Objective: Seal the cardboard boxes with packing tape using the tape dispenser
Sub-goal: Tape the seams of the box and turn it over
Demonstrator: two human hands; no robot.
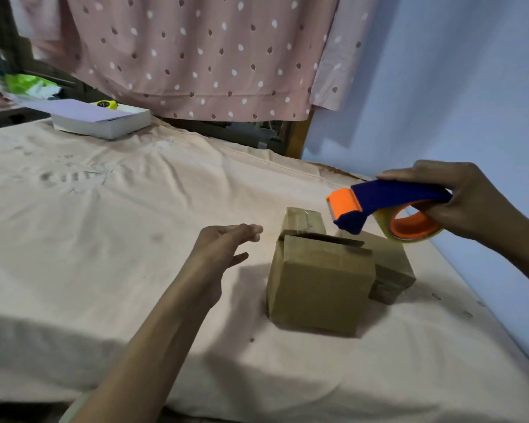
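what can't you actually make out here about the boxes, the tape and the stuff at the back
Head view only:
- Smaller box: mostly hidden behind the front box; whether it is taped cannot be told.
- Rear box: lower part hidden by the front box.
- Tape roll: partly covered by the right hand and the dispenser; no loose tape end is visible.
- Clutter at far left: blurred, unidentifiable.
- Yellow object on the white box: too small to name.

Left hand (226, 248) reaches forward, fingers straight (relaxed); right hand (458, 199), raised, has its grip closed.
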